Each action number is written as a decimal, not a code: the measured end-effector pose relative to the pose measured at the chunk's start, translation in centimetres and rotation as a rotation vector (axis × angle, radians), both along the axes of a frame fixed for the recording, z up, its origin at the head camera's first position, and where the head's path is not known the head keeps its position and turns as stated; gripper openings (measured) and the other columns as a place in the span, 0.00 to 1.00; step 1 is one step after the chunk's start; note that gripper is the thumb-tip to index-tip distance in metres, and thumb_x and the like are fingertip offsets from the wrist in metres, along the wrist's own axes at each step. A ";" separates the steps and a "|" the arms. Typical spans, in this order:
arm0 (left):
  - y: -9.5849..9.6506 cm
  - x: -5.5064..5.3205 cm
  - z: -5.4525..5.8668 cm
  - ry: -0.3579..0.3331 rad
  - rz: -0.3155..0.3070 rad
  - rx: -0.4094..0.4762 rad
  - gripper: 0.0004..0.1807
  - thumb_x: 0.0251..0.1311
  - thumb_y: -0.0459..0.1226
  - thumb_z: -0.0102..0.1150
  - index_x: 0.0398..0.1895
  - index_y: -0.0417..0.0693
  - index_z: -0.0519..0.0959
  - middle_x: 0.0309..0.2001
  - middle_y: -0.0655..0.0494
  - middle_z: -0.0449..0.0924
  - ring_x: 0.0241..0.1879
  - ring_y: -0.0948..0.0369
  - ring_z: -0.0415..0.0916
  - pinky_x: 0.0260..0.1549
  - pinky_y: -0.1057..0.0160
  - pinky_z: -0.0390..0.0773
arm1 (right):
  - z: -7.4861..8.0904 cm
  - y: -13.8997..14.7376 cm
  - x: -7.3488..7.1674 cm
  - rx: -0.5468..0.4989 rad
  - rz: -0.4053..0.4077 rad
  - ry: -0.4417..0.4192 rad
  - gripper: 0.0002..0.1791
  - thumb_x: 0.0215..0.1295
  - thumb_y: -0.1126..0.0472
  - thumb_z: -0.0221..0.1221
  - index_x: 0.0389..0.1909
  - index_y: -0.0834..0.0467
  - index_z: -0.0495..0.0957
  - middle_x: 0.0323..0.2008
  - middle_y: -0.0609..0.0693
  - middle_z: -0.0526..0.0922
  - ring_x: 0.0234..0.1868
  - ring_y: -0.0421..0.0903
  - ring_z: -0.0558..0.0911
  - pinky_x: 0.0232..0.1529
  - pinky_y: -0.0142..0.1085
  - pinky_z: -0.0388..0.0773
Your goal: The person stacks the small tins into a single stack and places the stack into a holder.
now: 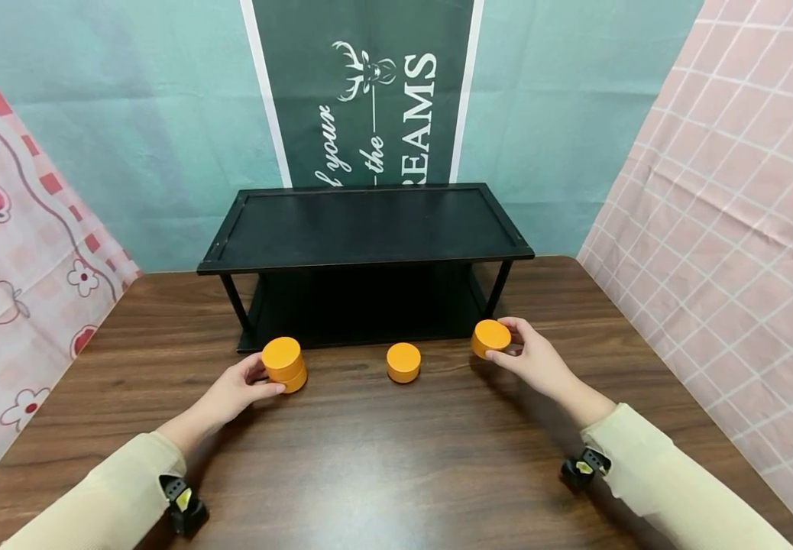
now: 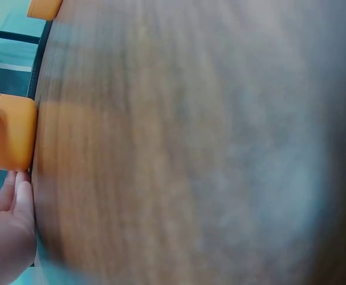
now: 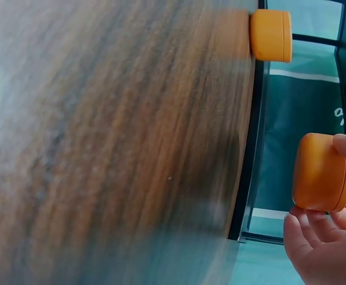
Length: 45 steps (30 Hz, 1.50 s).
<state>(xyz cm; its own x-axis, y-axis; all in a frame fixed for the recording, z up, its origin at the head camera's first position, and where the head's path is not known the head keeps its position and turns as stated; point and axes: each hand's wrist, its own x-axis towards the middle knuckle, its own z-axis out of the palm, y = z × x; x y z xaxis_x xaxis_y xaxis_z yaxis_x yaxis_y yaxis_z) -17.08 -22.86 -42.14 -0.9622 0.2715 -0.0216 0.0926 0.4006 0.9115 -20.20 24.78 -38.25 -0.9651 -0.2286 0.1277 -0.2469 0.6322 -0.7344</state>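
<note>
Two orange round lidded tins stand one on the other at the left, the upper tin (image 1: 282, 354) a little off-centre on the lower tin (image 1: 295, 381). My left hand (image 1: 234, 391) grips this stack from the left, fingers behind and thumb in front. In the left wrist view the lower tin (image 2: 15, 133) rests on the table. My right hand (image 1: 534, 363) pinches another orange tin (image 1: 490, 338) between thumb and fingers. The right wrist view has this tin (image 3: 321, 172) raised off the tabletop. Between the hands, a single orange tin (image 1: 403, 363) stands on the table.
A black two-level rack (image 1: 369, 229) stands at the back of the brown wooden table (image 1: 369, 473), just behind the tins. Teal cloth (image 1: 149, 137) with a dark printed panel hangs behind it. Patterned cloth lines the left side, and pink checked cloth (image 1: 733, 252) the right.
</note>
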 end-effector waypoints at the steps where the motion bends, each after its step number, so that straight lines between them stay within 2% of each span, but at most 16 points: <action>1: 0.0 0.0 -0.1 -0.001 0.002 0.007 0.33 0.57 0.37 0.63 0.63 0.32 0.62 0.58 0.35 0.69 0.58 0.45 0.67 0.53 0.61 0.70 | 0.1 0.0 0.0 -0.003 0.000 0.007 0.34 0.58 0.58 0.64 0.61 0.68 0.60 0.54 0.64 0.71 0.48 0.56 0.77 0.47 0.47 0.76; 9: 0.4 -0.1 -0.4 -0.023 0.025 0.060 0.33 0.56 0.37 0.64 0.62 0.33 0.64 0.56 0.37 0.71 0.56 0.48 0.68 0.47 0.72 0.70 | 0.7 -0.4 0.0 -0.013 0.005 0.041 0.33 0.58 0.58 0.64 0.60 0.66 0.62 0.52 0.63 0.73 0.48 0.56 0.75 0.49 0.49 0.75; 14: 0.3 0.1 -0.5 -0.028 0.035 0.061 0.33 0.56 0.37 0.64 0.62 0.33 0.65 0.56 0.37 0.71 0.56 0.47 0.68 0.46 0.74 0.69 | 1.3 -0.7 0.0 -0.020 0.013 0.046 0.34 0.59 0.57 0.64 0.61 0.66 0.61 0.52 0.63 0.73 0.49 0.55 0.74 0.49 0.50 0.74; 26: 0.3 0.1 0.0 -0.046 0.023 0.032 0.35 0.57 0.40 0.63 0.64 0.33 0.63 0.58 0.37 0.69 0.57 0.48 0.67 0.51 0.66 0.70 | 3.2 -1.1 0.3 -0.049 0.011 0.045 0.35 0.58 0.58 0.65 0.62 0.65 0.60 0.53 0.62 0.72 0.49 0.56 0.76 0.50 0.49 0.74; 45: 0.2 0.3 0.0 -0.055 0.026 0.018 0.36 0.57 0.42 0.63 0.65 0.35 0.62 0.59 0.38 0.69 0.58 0.47 0.67 0.56 0.52 0.68 | 3.7 -3.7 -0.1 -0.041 0.063 0.056 0.34 0.57 0.57 0.65 0.61 0.64 0.62 0.53 0.60 0.72 0.47 0.53 0.75 0.48 0.47 0.75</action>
